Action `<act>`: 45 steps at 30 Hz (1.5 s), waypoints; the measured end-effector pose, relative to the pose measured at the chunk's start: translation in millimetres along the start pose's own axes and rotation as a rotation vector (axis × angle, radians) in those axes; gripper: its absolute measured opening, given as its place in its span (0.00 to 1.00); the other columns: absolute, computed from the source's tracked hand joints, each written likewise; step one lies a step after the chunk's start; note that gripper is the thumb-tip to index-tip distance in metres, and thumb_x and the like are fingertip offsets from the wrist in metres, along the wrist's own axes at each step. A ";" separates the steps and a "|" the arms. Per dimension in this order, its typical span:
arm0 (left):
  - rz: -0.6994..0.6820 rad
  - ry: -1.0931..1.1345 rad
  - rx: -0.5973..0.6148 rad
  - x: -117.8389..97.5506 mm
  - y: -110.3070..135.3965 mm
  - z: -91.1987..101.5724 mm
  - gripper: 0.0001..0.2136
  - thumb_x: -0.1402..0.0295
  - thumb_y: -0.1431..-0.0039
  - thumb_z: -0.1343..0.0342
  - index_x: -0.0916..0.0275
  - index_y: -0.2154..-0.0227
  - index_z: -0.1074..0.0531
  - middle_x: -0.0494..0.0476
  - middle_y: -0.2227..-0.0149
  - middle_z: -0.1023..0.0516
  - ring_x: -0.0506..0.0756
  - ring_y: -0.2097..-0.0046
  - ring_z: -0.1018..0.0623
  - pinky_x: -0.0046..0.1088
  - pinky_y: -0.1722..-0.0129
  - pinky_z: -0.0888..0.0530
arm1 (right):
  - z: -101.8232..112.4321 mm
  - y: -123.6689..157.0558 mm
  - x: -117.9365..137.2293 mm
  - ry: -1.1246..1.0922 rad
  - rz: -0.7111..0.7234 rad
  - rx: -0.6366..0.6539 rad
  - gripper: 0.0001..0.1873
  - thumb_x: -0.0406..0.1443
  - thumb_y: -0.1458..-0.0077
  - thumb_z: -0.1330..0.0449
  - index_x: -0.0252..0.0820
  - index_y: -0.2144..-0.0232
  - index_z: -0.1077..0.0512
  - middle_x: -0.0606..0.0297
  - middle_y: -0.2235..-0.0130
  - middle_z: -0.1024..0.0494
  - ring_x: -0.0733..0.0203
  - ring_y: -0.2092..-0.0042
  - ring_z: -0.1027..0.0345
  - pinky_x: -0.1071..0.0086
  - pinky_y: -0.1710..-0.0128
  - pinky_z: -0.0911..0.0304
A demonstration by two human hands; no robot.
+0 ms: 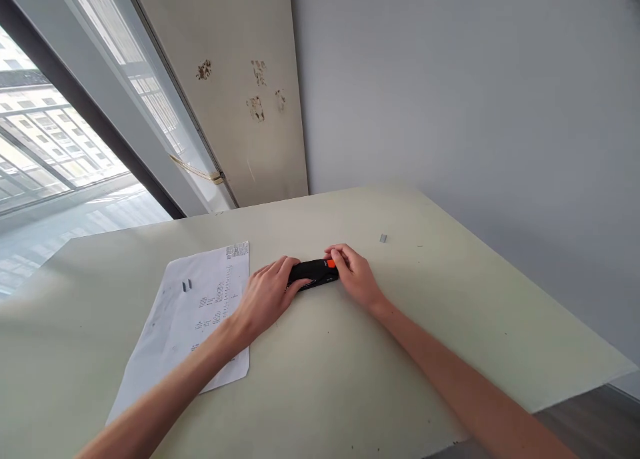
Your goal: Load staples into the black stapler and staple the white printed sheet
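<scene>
A black stapler (314, 270) with an orange piece at its right end lies low over the table, between my hands. My left hand (270, 289) is wrapped over its left end, fingers on top and thumb along the near side. At the other end my right hand (354, 272) pinches the orange part; its fingertips are partly hidden. To the right and beyond it lies a short grey staple strip (383, 238). Two small dark strips (187, 285), which look like staples, rest on a printed paper sheet (170, 325) left of my left hand.
The pale table (320, 392) spreads under everything, with its far edge near a stained cream panel (250, 45) and a grey wall (450, 99). A window (50, 125) stands at the left. Dark floor (590, 415) shows past the table's near right edge.
</scene>
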State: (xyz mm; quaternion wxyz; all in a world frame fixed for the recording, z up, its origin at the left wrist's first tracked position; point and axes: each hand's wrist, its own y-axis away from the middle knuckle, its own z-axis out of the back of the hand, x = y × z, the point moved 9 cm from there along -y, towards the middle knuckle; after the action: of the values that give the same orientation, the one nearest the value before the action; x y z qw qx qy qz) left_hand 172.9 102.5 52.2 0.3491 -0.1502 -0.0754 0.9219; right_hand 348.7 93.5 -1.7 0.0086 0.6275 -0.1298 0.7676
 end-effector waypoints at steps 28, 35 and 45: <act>0.063 0.246 0.007 42.7 30.5 -4.9 0.14 0.54 0.27 0.51 0.57 0.60 0.27 0.57 0.56 0.21 0.58 0.59 0.22 0.36 0.59 0.27 | -26.0 15.4 5.8 0.306 0.064 0.246 0.19 0.53 0.33 0.43 0.51 0.48 0.28 0.61 0.50 0.19 0.49 0.48 0.28 0.55 0.46 0.33; 0.051 0.126 0.000 61.2 55.0 11.5 0.13 0.57 0.25 0.52 0.56 0.55 0.26 0.55 0.55 0.19 0.58 0.57 0.22 0.38 0.54 0.28 | -27.9 15.9 1.0 0.345 0.054 0.258 0.18 0.51 0.36 0.38 0.51 0.50 0.27 0.61 0.51 0.19 0.49 0.50 0.28 0.55 0.50 0.32; 0.372 -0.029 -0.141 139.5 87.2 53.8 0.21 0.46 0.32 0.49 0.57 0.51 0.28 0.62 0.53 0.21 0.65 0.50 0.22 0.45 0.51 0.25 | -33.0 17.4 3.0 0.395 0.075 0.299 0.17 0.48 0.35 0.38 0.53 0.47 0.27 0.61 0.49 0.20 0.48 0.47 0.30 0.53 0.46 0.33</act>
State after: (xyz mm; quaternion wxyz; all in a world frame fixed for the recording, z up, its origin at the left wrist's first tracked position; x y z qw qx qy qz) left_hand 1.8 128.7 50.4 0.1601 -0.1724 -0.1159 0.9650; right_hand 313.3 83.2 -8.0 -0.0877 0.4542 -0.0341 0.8859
